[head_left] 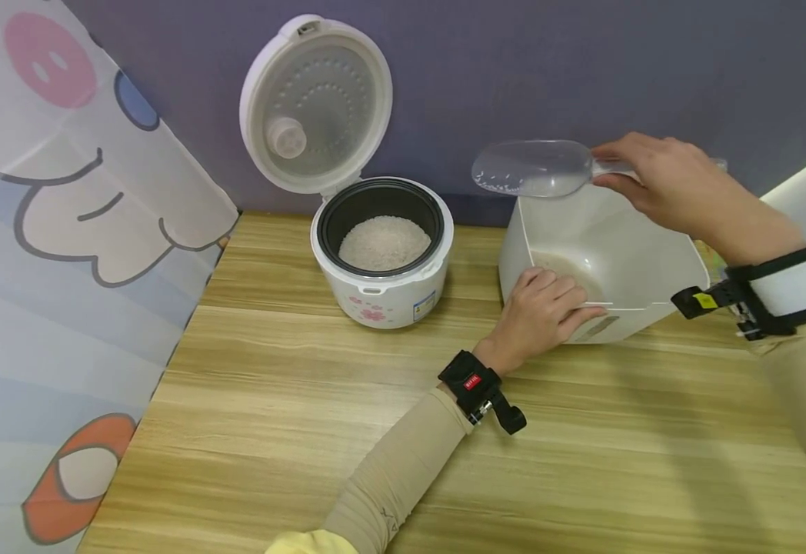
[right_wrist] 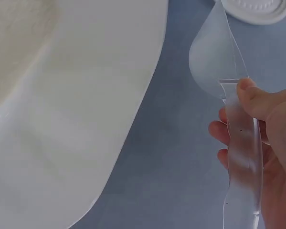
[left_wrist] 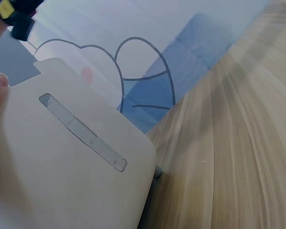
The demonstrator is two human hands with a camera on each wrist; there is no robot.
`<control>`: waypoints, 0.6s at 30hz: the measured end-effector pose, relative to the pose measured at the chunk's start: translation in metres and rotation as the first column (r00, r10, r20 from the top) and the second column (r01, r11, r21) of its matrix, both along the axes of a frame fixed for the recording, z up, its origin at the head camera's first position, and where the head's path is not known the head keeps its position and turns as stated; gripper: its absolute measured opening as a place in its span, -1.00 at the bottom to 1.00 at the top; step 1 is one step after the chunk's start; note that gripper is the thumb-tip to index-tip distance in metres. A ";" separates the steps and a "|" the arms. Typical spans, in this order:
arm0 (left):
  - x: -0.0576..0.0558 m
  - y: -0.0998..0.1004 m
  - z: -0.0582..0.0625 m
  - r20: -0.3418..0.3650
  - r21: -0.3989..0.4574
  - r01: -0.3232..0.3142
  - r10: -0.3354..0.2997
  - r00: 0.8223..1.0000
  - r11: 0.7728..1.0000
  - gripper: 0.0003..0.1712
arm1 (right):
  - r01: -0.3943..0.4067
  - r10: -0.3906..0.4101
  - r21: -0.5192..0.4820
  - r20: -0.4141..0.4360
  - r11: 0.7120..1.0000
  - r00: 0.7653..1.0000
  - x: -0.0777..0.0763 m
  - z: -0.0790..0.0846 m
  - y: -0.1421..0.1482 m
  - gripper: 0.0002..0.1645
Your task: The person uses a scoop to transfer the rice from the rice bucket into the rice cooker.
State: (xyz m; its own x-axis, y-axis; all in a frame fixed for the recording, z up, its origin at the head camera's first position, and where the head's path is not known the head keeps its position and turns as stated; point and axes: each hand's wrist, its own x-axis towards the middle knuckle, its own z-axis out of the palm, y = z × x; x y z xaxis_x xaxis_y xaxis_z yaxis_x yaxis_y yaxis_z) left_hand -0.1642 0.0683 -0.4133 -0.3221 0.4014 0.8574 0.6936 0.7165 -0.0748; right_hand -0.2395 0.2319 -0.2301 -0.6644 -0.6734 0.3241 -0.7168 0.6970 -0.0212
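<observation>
My right hand (head_left: 683,185) grips the handle of a clear plastic scoop (head_left: 558,171), held level above the back of a white rice bin (head_left: 645,231). A few white grains cling inside the scoop's bowl. In the right wrist view, thumb and fingers wrap the transparent handle (right_wrist: 243,152). My left hand (head_left: 541,317) holds the bin's near left rim, its fingers bent over the edge. Rice (head_left: 565,269) lies low in the bin, partly hidden by that hand. In the left wrist view, the bin's front has a narrow clear window (left_wrist: 85,133).
To the left stands a white rice cooker (head_left: 389,308) with its lid (head_left: 320,108) raised. White rice (head_left: 384,243) lies in its dark inner pot. All stand on a wood-grain table (head_left: 271,415), with a grey-blue wall (head_left: 444,69) behind and a cartoon-printed curtain (head_left: 43,323) at left.
</observation>
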 end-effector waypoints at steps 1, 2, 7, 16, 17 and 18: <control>0.000 -0.001 0.000 0.006 0.000 0.000 0.000 1.000 1.000 -0.58 | 0.020 -0.020 0.004 0.013 1.000 1.000 0.000 -0.002 0.006 -0.54; 0.000 -0.001 0.000 0.012 -0.001 -0.001 0.001 1.000 1.000 -0.58 | 0.037 -0.037 0.008 0.020 0.999 0.999 0.001 -0.004 0.012 -0.55; -0.002 -0.003 0.000 0.027 -0.009 -0.001 0.002 1.000 1.000 -0.57 | 0.117 -0.117 0.017 0.059 0.993 0.991 0.003 -0.013 0.037 -0.56; -0.002 -0.007 -0.003 -0.002 -0.012 0.019 -0.019 1.000 1.000 -0.56 | 0.112 -0.114 0.046 0.055 0.993 0.992 0.006 -0.028 0.056 -0.52; -0.002 -0.007 -0.004 -0.013 -0.012 0.023 -0.023 1.000 1.000 -0.56 | 0.093 -0.095 0.038 0.044 0.995 0.994 0.006 -0.030 0.057 -0.50; -0.001 -0.008 -0.005 -0.025 -0.013 0.027 -0.028 0.999 1.000 -0.56 | 0.076 -0.077 0.037 0.028 0.996 0.997 0.006 -0.031 0.057 -0.50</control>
